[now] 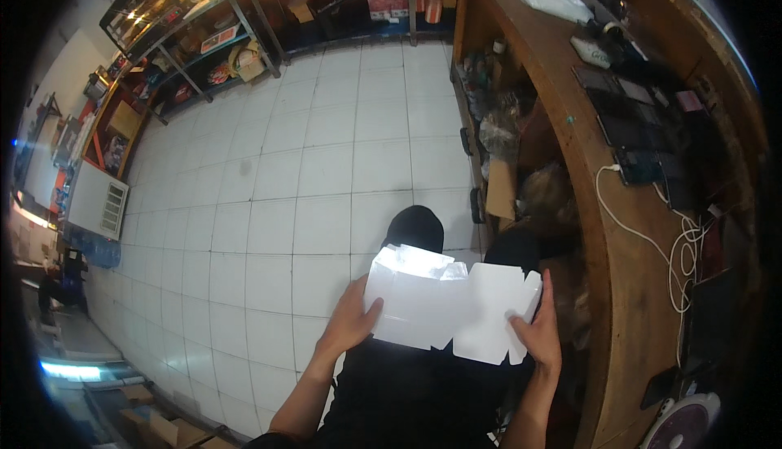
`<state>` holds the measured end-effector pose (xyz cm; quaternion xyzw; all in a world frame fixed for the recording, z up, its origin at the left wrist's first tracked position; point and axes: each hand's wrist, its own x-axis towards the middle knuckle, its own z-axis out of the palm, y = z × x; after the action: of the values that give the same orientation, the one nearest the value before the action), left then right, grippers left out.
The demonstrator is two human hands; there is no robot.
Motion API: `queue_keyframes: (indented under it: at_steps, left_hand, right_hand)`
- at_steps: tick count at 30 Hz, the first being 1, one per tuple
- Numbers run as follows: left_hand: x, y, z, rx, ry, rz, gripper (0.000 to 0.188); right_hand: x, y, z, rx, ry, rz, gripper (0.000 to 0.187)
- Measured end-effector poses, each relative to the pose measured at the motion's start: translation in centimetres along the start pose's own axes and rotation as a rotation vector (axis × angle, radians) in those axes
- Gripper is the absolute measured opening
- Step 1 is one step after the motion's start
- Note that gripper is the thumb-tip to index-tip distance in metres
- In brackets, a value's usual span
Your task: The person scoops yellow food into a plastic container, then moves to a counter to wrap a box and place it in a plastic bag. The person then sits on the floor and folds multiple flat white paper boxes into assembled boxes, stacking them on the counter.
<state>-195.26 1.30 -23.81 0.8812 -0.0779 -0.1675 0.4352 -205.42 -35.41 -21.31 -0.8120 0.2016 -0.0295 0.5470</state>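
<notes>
Over my lap lies a white cardboard box blank (419,298), opened out flat, with notched flaps along its edges. Its upper left part shines in the light. My left hand (352,319) grips the left edge, thumb on top and fingers underneath. At the other end my right hand (539,331) holds the right panel, its thumb pressed on the face and the fingers behind the edge. Both of my forearms come up from the lower edge. What lies beneath the cardboard is hidden, apart from my dark clothing and knees.
Close on my right stands a wooden counter (582,172) with dark phones or tablets, a white cable (643,233) and a round fan (684,424). Bags and cardboard fill the shelf under it. Shelves (220,50) line the far left; open cartons (175,433) sit lower left. Tiles cover the floor.
</notes>
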Motion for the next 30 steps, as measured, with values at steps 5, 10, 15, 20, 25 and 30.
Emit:
queue_keyframes:
  at_steps: [5,10,15,20,25,30]
  left_hand:
    - [1.6,0.5,0.6,0.157,0.072,0.015,0.057]
    - [2.3,3.1,-0.2,0.217,0.004,-0.11,0.059]
    - [2.3,3.8,-0.3,0.212,0.003,-0.11,0.065]
    - [2.1,3.7,0.5,0.148,0.11,0.014,0.06]
    - [1.6,4.2,0.2,-0.104,0.157,-0.066,0.056]
    - [1.2,3.5,0.5,-0.714,0.129,-0.16,0.049]
  right_hand:
    - [0.3,0.4,2.2,-0.051,0.215,0.164,0.079]
    - [1.0,-1.0,0.8,-0.225,0.188,0.291,0.054]
    - [1.6,-2.5,0.9,-0.272,0.12,0.277,0.041]
    - [1.0,-3.0,1.0,-0.133,0.197,0.189,0.036]
    - [0.7,-1.6,0.4,0.015,0.156,0.31,0.042]
    - [0.5,-0.2,0.7,0.256,0.196,0.291,0.045]
